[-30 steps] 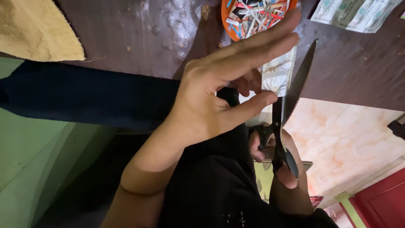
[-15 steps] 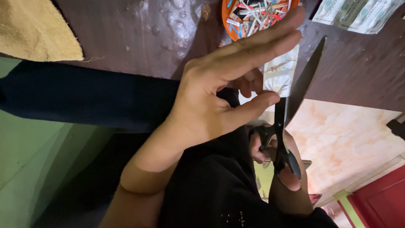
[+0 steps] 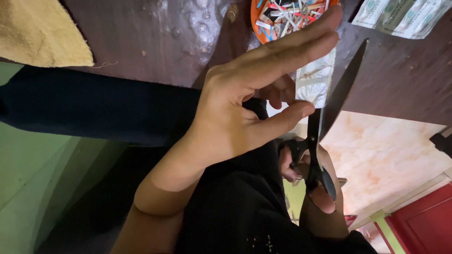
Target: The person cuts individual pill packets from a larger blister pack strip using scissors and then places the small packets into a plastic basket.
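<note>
My left hand (image 3: 245, 101) pinches a silvery foil strip (image 3: 314, 80) between thumb and bent fingers, while its other fingers stretch out toward the orange bowl (image 3: 256, 19). My right hand (image 3: 310, 181) grips the handles of black scissors (image 3: 325, 127), whose blades are spread apart around the strip's lower right edge. The right hand is mostly hidden behind the scissor handles and my dark clothing.
The orange bowl holds several cut coloured strips at the top of a dark wooden table (image 3: 165, 42). A flat foil packet sheet (image 3: 400, 16) lies at the top right, a tan cloth (image 3: 40, 30) at the top left. Peach floor tiles (image 3: 386, 155) show below.
The scissor blades have spread wider, the upper blade swinging right. My left hand and the strip have shifted slightly up and right.
</note>
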